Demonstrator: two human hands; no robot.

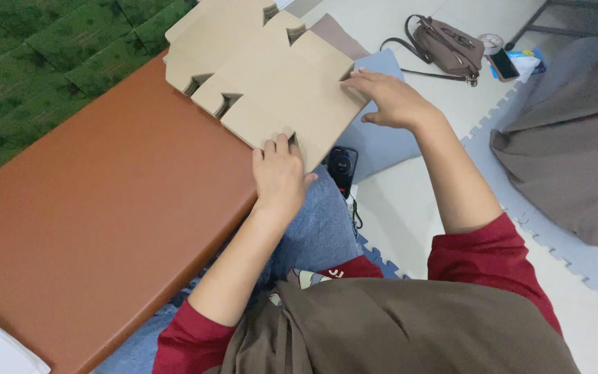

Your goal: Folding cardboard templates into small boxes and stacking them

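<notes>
While both press flat cardboard, left hand; right hand.

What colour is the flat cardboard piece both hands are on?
Plain tan, the cardboard piece shows best in the head view.

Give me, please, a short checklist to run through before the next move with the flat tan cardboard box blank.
1. Left hand on the flat tan cardboard box blank: ok, fingers on its near edge.
2. Right hand steadying the far corner: ok.
3. Blank supported: ok, mostly on the reddish-brown table.
4. Small black device clear of the blank: cannot tell.
5. Brown handbag out of the way: ok.
</notes>
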